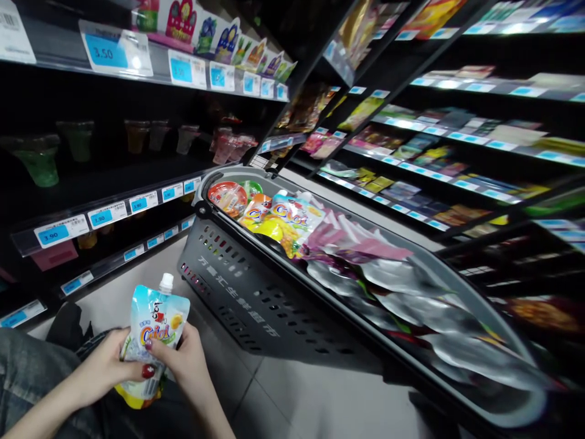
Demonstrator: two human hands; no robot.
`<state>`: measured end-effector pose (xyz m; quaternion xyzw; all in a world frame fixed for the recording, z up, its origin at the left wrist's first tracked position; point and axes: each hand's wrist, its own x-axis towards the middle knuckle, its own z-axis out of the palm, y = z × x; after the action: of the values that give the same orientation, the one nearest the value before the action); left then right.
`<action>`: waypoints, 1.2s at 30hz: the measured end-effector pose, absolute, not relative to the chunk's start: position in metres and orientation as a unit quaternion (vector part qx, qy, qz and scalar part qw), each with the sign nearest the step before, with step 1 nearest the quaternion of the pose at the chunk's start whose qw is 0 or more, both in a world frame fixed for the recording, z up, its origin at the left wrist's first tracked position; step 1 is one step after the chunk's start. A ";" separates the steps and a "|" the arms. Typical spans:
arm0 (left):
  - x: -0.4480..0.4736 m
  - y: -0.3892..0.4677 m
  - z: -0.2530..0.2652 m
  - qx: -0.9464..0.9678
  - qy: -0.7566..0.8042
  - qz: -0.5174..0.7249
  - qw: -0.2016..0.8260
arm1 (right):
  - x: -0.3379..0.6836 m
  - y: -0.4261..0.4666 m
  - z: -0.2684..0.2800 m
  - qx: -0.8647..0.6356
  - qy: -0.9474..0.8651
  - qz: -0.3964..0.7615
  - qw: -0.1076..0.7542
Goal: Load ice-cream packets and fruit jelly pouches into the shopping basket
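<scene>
Both my hands grip jelly drink pouches at the lower left, in front of my knees. The front jelly drink pouch (155,314) is light blue with a white screw cap pointing up. A yellow-bottomed part shows below it, and I cannot tell whether that is a second pouch. My left hand (107,366) closes round its left side, thumb across the front. My right hand (183,353) closes round the right side, thumb pressed on the label. Right of my hands stands a grey shopping basket (237,292), holding similar pouches (297,216), a red-lidded cup (227,198) and silvery packets (429,311).
Shelves with blue price tags (107,216) rise on the left, carrying jelly cups (75,140) and, higher up, fruit-printed boxes (180,21). More shelves of packaged goods (425,155) run along the right. Pale floor tiles (292,396) lie beneath the basket.
</scene>
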<state>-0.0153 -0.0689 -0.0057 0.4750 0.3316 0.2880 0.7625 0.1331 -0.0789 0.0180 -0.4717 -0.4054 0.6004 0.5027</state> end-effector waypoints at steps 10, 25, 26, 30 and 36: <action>-0.005 -0.074 0.001 0.391 0.319 0.308 0.806 | 0.127 -0.069 -0.015 -0.508 -0.281 0.603 0.547; 0.000 -0.088 -0.016 0.735 0.479 0.291 0.382 | 0.116 -0.091 0.008 -0.699 -0.353 0.328 0.529; 0.002 -0.089 -0.019 0.742 0.478 0.290 0.369 | 0.116 -0.093 0.009 -0.708 -0.385 0.300 0.511; 0.000 -0.085 -0.023 0.669 0.429 0.336 0.506 | 0.127 -0.094 0.014 -0.569 -0.540 0.345 0.515; -0.010 -0.076 -0.019 0.249 -0.017 0.317 0.915 | 0.143 -0.078 0.024 -0.538 -0.452 0.441 0.558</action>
<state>-0.0098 -0.0756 -0.0188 0.2492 -0.0166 0.3168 0.9150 0.1427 -0.0777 0.0243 -0.5380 -0.4522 0.4409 0.5583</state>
